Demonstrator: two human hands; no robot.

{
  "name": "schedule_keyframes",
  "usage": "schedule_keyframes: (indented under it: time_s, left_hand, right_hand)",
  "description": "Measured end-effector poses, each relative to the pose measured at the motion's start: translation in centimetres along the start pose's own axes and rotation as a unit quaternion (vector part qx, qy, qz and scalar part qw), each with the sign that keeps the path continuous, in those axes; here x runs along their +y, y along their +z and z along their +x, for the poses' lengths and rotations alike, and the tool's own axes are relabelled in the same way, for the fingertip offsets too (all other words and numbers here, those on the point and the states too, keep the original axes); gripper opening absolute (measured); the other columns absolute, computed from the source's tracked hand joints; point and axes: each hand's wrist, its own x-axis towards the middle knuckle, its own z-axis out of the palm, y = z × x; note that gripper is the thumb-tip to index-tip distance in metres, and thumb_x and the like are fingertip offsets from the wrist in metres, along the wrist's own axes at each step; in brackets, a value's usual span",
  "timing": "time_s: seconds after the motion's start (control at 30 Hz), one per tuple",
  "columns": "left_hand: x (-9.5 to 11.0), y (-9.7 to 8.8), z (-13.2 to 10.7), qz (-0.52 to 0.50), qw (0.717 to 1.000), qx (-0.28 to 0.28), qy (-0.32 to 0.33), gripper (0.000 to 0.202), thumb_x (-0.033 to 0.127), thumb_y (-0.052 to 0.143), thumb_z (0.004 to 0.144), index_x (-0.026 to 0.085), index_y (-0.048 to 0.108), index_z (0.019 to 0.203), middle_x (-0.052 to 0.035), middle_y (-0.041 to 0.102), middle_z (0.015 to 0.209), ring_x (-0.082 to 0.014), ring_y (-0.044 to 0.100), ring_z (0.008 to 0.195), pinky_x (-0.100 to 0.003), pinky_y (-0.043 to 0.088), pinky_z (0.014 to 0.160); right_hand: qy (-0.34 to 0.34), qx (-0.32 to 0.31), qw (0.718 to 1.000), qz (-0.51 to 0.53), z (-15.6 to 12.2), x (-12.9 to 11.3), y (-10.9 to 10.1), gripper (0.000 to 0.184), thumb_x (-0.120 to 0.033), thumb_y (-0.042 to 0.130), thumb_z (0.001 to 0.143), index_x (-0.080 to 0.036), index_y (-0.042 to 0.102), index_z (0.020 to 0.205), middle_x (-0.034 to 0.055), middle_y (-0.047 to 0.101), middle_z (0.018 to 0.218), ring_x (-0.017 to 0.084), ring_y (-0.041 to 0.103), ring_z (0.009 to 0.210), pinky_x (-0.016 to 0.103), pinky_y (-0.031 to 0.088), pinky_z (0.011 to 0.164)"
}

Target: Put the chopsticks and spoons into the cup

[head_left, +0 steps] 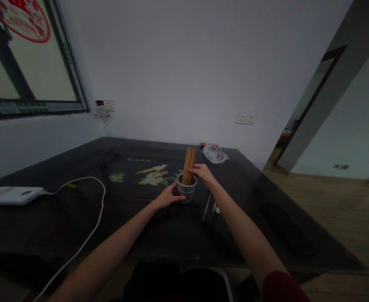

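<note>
A small white cup (187, 189) stands on the dark table (77, 218) and holds a bundle of several wooden chopsticks (189, 161) standing upright. My left hand (168, 196) is closed around the cup's left side at its base. My right hand (201, 173) pinches the chopsticks just above the cup's rim, from the right. Both forearms reach in from the bottom edge.
A metal utensil (208, 205) lies right of the cup. A crumpled clear plastic bag (215, 154) sits at the table's far edge. A white device (11, 195) with a white cable (99, 209) lies at left. The table's right edge drops to a wooden floor (338, 209).
</note>
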Motion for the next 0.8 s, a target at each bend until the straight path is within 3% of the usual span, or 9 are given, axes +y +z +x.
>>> schedule_keyframes:
  time_s: [0.3, 0.6, 0.8]
  left_hand:
    - [-0.4, -0.1, 0.2, -0.009, 1.000, 0.002, -0.008, 0.068, 0.023, 0.077, 0.064, 0.015, 0.048, 0.124, -0.0142, 0.056, 0.128, -0.0264, 0.056, 0.114, -0.044, 0.042, 0.100]
    - [-0.7, -0.4, 0.2, -0.049, 0.999, -0.019, -0.015, 0.076, 0.024, 0.079, 0.064, 0.016, 0.043, 0.130, -0.0151, 0.054, 0.130, -0.0274, 0.055, 0.116, -0.045, 0.041, 0.101]
    - [-1.1, -0.4, 0.3, -0.054, 0.998, -0.029, 0.000, 0.077, 0.025, 0.078, 0.066, 0.018, 0.040, 0.133, -0.0149, 0.051, 0.134, -0.0272, 0.052, 0.120, -0.045, 0.039, 0.104]
  right_hand:
    - [-0.016, 0.006, 0.999, -0.036, 0.1, -0.2, 0.3, 0.025, -0.035, 0.078, 0.058, -0.012, 0.073, 0.068, 0.0028, 0.067, 0.057, 0.017, 0.061, 0.058, 0.024, 0.044, 0.053]
    - [-0.018, -0.028, 0.999, 0.010, -0.4, 0.1, 0.2, 0.033, -0.037, 0.078, 0.059, -0.014, 0.074, 0.082, 0.0045, 0.074, 0.079, 0.017, 0.065, 0.070, 0.026, 0.049, 0.065]
    - [-0.010, 0.000, 1.000, 0.003, -2.6, -1.0, -1.0, 0.036, -0.038, 0.073, 0.067, -0.015, 0.071, 0.095, 0.0073, 0.074, 0.088, 0.018, 0.067, 0.077, 0.027, 0.051, 0.067]
